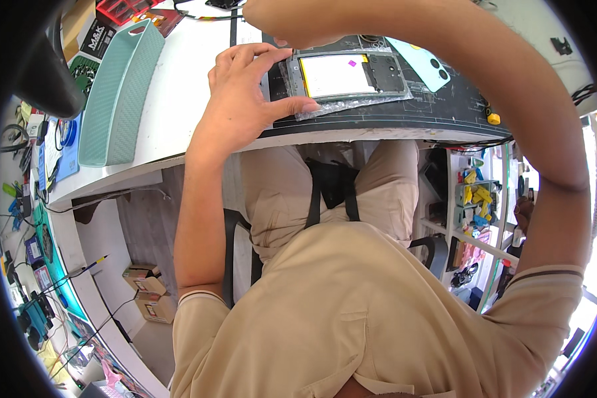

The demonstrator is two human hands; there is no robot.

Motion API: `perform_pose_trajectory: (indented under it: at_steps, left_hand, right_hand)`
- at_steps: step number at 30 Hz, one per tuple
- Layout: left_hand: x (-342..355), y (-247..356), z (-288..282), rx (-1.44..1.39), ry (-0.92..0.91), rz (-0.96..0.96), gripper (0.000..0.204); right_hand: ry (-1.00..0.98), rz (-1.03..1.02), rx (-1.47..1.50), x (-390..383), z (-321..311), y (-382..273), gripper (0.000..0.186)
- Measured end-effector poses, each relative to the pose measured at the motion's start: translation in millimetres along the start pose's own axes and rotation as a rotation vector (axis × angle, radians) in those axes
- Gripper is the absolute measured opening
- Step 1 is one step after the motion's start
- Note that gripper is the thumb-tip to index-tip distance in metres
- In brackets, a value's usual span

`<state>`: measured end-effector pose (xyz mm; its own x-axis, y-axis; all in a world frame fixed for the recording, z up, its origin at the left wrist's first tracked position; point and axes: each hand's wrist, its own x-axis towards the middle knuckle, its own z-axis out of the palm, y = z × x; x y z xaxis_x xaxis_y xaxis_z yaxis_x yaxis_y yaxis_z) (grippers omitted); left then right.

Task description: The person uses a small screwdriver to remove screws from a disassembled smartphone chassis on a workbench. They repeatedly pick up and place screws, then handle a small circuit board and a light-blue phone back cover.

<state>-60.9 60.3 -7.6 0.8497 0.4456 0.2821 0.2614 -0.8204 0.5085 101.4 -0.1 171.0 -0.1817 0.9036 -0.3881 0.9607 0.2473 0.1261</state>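
An opened phone (338, 75) lies on the dark work mat, its back off, showing a white battery with a yellow edge strip and a black inner cover. Clear bubble wrap (351, 105) sticks out from under it. My left hand (237, 99) grips the phone's left end, thumb at the near corner and index finger at the far one. Across the top reaches my right arm; my right hand (285, 20), curled closed, sits beyond the left hand at the picture's edge. Its fingertips are mostly hidden, and whatever they hold does not show.
Right of the phone rests a light-blue phone back cover (423, 65). A small yellow-and-black tool (492, 115) lies near the mat's right edge (444, 119). On the left stand a long green basket (121, 99) and a red tray (123, 9). A dark rounded object (50, 73) overhangs the left side.
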Motion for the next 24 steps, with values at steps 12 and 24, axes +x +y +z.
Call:
perform_pose_trajectory:
  at_steps: [12, 24]
  left_hand:
    - [-0.6, -0.9, 2.4, 0.011, 0.04, 0.04, 0.086]
    - [-1.2, 3.4, 1.2, 0.01, 0.03, 0.02, 0.086]
  right_hand:
    - [-0.006, -0.016, -0.165, 27.2, 14.4, -1.0, 0.025]
    - [0.11, -0.112, -0.256, 33.4, 28.8, 3.2, 0.02]
